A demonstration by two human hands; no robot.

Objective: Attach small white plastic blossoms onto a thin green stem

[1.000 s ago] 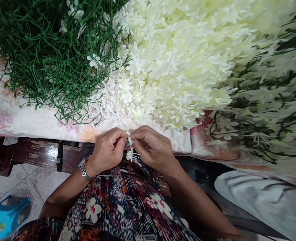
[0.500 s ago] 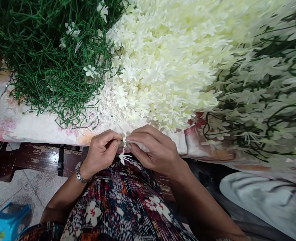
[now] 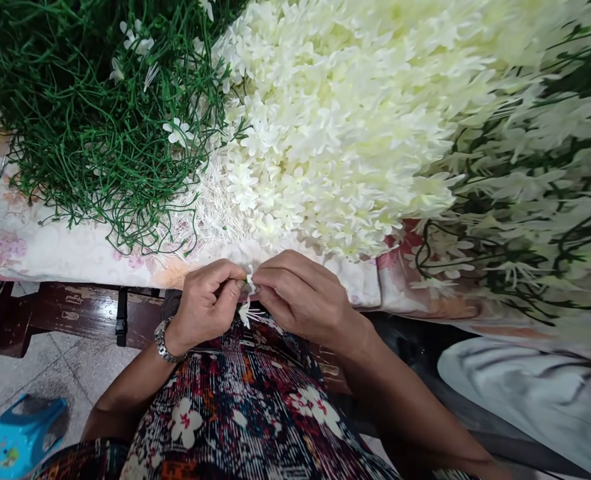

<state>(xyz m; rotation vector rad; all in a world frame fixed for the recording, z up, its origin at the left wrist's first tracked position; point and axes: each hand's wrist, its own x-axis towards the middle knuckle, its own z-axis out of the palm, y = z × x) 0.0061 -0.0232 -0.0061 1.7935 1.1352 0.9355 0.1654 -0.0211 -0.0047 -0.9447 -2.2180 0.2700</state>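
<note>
My left hand (image 3: pixel 208 300), with a metal watch on its wrist, pinches a thin green plastic stem between thumb and forefinger. Facing it, the fingers of my right hand (image 3: pixel 303 290) are closed on a small white artificial flower (image 3: pixel 250 285) at the stem; which part they grip is mostly hidden. Just below the fingertips hangs another white flower (image 3: pixel 246 313) with long white stamens. Both hands are held at the table's near edge, above my patterned clothing.
A heap of green plastic stems (image 3: pixel 100 127) lies at the left. White stamens (image 3: pixel 215 213) are piled beside it, then a large mound of cream petals (image 3: pixel 325 133). Flowered sprays (image 3: pixel 525 200) fill the right. A floral cloth (image 3: pixel 75 250) covers the table. A blue stool (image 3: pixel 20 437) stands lower left.
My right fingers have closed in nearer to my left fingertips on the white flower. The thin stem line across to the right hand no longer shows. The view has shifted slightly.
</note>
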